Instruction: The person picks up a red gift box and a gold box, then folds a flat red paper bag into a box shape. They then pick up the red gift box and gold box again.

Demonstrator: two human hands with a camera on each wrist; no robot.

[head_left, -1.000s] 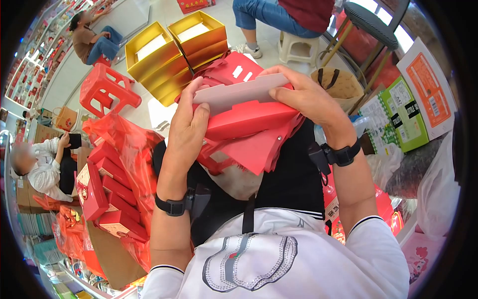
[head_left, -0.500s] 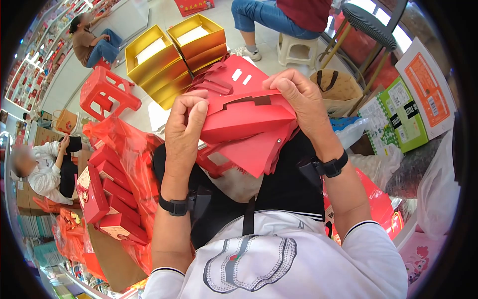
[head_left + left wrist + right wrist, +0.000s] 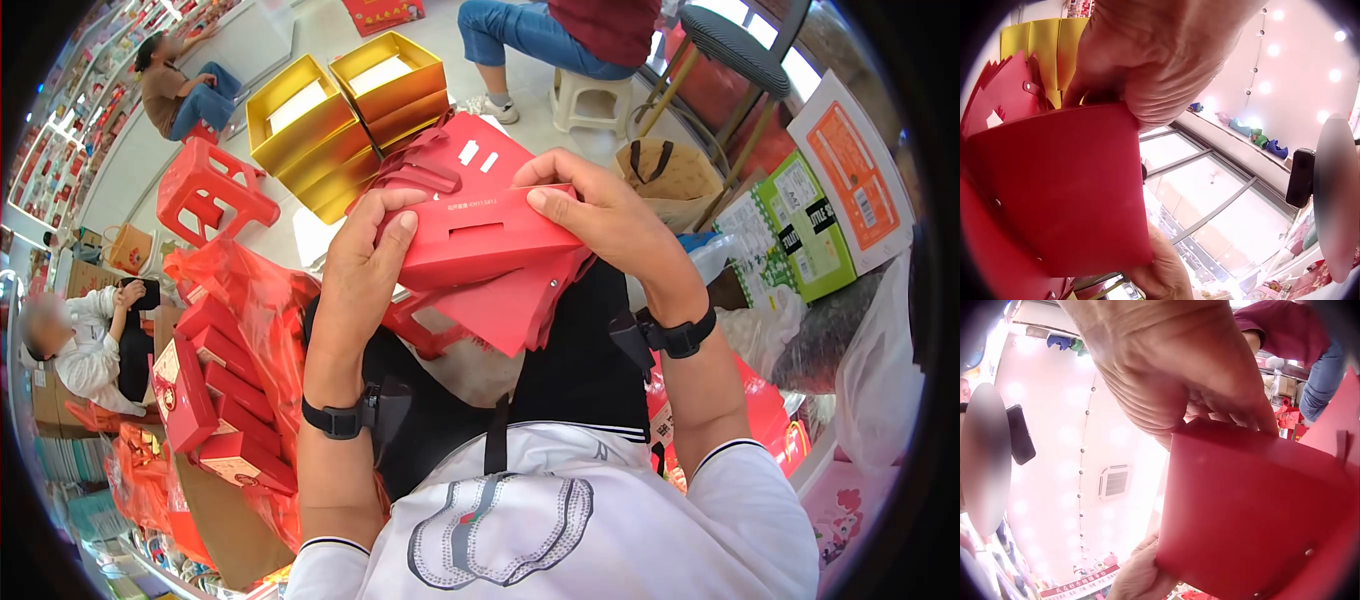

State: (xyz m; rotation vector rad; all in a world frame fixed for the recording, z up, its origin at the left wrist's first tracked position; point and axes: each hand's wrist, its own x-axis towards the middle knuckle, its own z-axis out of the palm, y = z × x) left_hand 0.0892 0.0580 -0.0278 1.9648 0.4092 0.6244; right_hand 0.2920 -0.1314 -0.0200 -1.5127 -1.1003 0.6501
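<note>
Both hands hold a red folding carton (image 3: 490, 235) over the lap in the head view. Its top is folded flat, showing a line of small print and a narrow slot. My left hand (image 3: 365, 255) grips the left end, thumb on top. At the right end, my right hand (image 3: 605, 215) pinches the upper edge between thumb and fingers. Beneath and behind lies a stack of flat red card pieces (image 3: 500, 310) with snap studs and straps. The left wrist view shows the carton's plain red side (image 3: 1066, 194); the right wrist view shows another smooth face (image 3: 1254, 512).
Stacked gold boxes (image 3: 315, 165) stand ahead, near a red plastic stool (image 3: 215, 190). Finished-looking red boxes (image 3: 240, 400) lie in a red plastic bag at the left. A paper bag (image 3: 670, 180) and a green carton (image 3: 815, 230) stand at the right. Other people sit nearby.
The carton's raised flap, pale inside and upright a second ago, has folded down over the top, so the printed face and slot now show. Both hands stay at its ends.
</note>
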